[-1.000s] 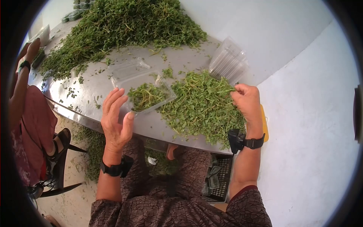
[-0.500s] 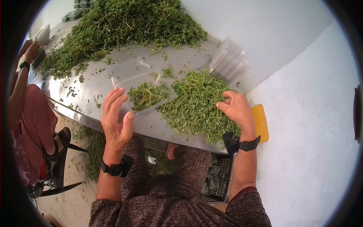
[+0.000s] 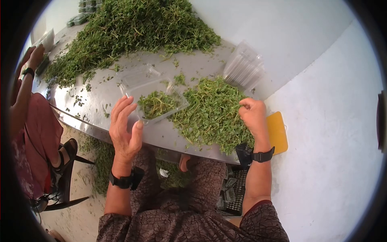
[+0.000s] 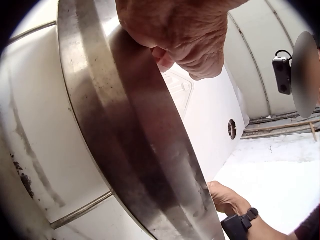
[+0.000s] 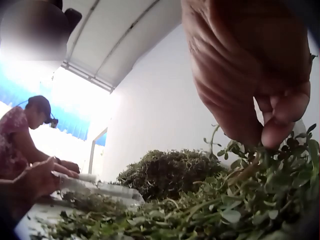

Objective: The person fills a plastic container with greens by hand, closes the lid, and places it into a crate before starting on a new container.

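Note:
A clear plastic box (image 3: 181, 105) with its lid laid back holds some green sprigs (image 3: 155, 105). My left hand (image 3: 125, 131) is beside its left end, fingers straight and thumb apart, holding nothing. Right of the box lies a flat heap of green sprigs (image 3: 213, 113). Over the heap's right side, my right hand (image 3: 254, 117) has thumb and fingertips pinched together on green sprigs; in the right wrist view the fingertips of that hand (image 5: 277, 127) meet at stems above the leaves (image 5: 240, 200).
A large green pile (image 3: 141, 28) covers the back of the metal table (image 3: 96, 94). Stacked clear boxes (image 3: 244, 66) stand by the wall, with a yellow board (image 3: 277, 133) at the right edge. Another person's arms (image 3: 26, 80) are at the left; a black crate (image 3: 238, 189) sits below.
My right hand has moved left and down from the heap's right edge, its fingers drawing together on the sprigs. My left hand has stayed beside the box.

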Demonstrator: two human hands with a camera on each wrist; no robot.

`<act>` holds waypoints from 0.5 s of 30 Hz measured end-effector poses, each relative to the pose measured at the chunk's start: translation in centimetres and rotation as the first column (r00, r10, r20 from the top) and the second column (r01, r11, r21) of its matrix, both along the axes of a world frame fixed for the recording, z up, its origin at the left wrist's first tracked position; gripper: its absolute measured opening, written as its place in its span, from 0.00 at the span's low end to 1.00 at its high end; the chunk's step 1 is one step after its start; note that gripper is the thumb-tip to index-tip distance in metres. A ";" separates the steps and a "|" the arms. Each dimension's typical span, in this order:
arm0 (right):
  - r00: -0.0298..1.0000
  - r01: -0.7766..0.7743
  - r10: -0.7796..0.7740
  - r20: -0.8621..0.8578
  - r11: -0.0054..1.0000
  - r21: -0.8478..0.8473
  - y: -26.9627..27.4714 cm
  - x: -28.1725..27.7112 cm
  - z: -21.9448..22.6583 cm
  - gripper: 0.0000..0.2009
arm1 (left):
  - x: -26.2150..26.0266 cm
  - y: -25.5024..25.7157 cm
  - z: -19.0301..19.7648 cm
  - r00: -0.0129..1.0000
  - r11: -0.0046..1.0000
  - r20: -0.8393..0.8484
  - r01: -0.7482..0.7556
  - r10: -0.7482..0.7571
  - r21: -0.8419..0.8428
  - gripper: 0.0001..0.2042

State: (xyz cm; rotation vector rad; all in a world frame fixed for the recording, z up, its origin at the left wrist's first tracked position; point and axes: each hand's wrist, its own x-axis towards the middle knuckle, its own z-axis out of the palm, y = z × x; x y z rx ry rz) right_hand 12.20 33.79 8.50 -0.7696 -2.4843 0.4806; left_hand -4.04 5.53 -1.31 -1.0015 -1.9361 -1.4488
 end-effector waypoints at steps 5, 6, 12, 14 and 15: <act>0.956 -0.076 -0.031 -0.292 0.934 -0.349 -0.9 0.5 1.3 0.12 | 0.0 0.1 -0.1 1.000 1.000 -0.001 0.003 -0.003 0.002 0.21; 0.955 -0.079 -0.029 -0.296 0.934 -0.347 -1.2 0.6 1.6 0.12 | 0.0 0.0 -0.2 1.000 1.000 0.003 0.002 -0.002 -0.003 0.21; 0.912 -0.209 0.012 -0.410 0.874 -0.439 -2.1 0.7 2.9 0.13 | 0.0 0.1 -0.1 0.999 0.998 0.013 0.028 -0.029 0.051 0.17; 0.872 -0.282 0.015 -0.490 0.832 -0.477 -2.5 0.5 3.3 0.13 | 0.0 0.1 -0.1 1.000 0.998 0.005 0.028 -0.028 0.050 0.17; 0.872 -0.287 0.020 -0.489 0.831 -0.477 -2.6 0.3 3.5 0.13 | -0.1 0.1 -0.1 0.999 0.998 -0.002 0.035 -0.035 0.052 0.17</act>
